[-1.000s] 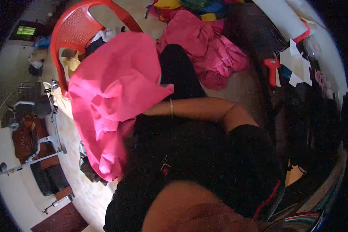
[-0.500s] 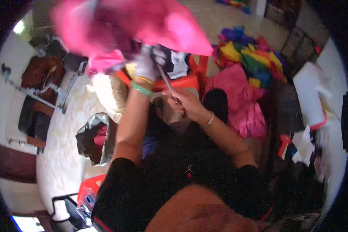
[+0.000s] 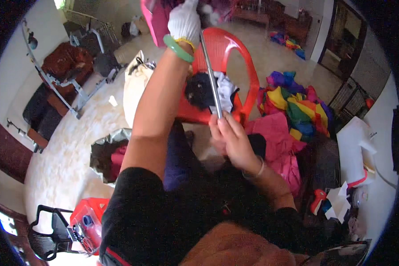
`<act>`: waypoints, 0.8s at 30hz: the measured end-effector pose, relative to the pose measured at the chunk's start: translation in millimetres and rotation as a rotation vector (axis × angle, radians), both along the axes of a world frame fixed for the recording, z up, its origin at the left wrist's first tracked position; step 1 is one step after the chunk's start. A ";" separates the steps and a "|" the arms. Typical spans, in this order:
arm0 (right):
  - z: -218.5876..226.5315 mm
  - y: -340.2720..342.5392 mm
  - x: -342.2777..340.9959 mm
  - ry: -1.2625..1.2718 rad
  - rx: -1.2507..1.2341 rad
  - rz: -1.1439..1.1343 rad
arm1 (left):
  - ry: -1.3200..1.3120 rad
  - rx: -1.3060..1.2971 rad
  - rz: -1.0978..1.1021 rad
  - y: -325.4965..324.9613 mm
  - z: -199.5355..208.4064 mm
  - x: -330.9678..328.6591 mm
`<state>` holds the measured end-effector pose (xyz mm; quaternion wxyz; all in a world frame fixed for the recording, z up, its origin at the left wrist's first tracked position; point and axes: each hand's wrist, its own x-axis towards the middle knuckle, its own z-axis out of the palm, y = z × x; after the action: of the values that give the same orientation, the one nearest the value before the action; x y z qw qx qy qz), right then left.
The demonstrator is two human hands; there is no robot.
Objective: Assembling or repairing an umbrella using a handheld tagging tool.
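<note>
My right hand (image 3: pixel 234 142) grips the lower end of a slim silver metal rod (image 3: pixel 213 82), which slants up and slightly left. My left hand (image 3: pixel 184 22), in a white knit glove, is raised at the top edge beside the rod's upper part. Its fingers look closed, but what they hold is hidden. Pink cloth (image 3: pixel 154 20) shows around the glove, cut off by the picture's edge. Beyond the rod stands a red plastic chair (image 3: pixel 248 66), with black and white cloth items (image 3: pixel 226 91) on its seat.
Rainbow-coloured cloth (image 3: pixel 303 108) lies heaped to the right, above spread pink cloth (image 3: pixel 272 133). An opened silver-lined bag (image 3: pixel 104 155) and a cream sack (image 3: pixel 133 88) stand to the left. Lower left is a red box (image 3: pixel 86 221) beside a black chair (image 3: pixel 48 230).
The blurred pink cloth, spread wide over the chair before, has moved up mostly out of view. My left hand has risen; my right hand has lowered slightly and shifted right, still holding the rod.
</note>
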<state>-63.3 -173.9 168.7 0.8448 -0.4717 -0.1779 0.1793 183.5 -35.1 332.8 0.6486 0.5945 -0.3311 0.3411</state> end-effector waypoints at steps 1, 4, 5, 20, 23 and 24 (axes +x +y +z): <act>1.3 2.5 -1.2 -0.163 -0.128 -0.128 | 0.072 -0.054 0.009 -5.5 13.4 -22.1; -29.7 3.9 2.7 -0.110 -0.149 -0.185 | 0.291 0.040 0.252 -18.0 -32.7 -23.5; -34.4 4.5 17.4 0.064 -0.133 -0.130 | 0.424 0.181 0.503 -6.8 -65.8 10.1; -49.5 -41.9 4.3 0.051 -0.164 -0.105 | 0.666 -0.086 0.385 -18.2 -59.0 51.0; -45.5 -40.1 -5.1 0.098 -0.094 -0.029 | 0.697 -0.242 0.130 -3.7 -55.6 64.5; -48.5 -45.2 -2.9 0.094 -0.082 -0.051 | 0.719 -0.309 -0.022 -20.7 -44.5 42.8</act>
<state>-66.2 -219.1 120.3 0.8365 -0.5013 -0.1184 0.1868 226.3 -55.8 288.3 0.8086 0.5679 -0.0341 0.1499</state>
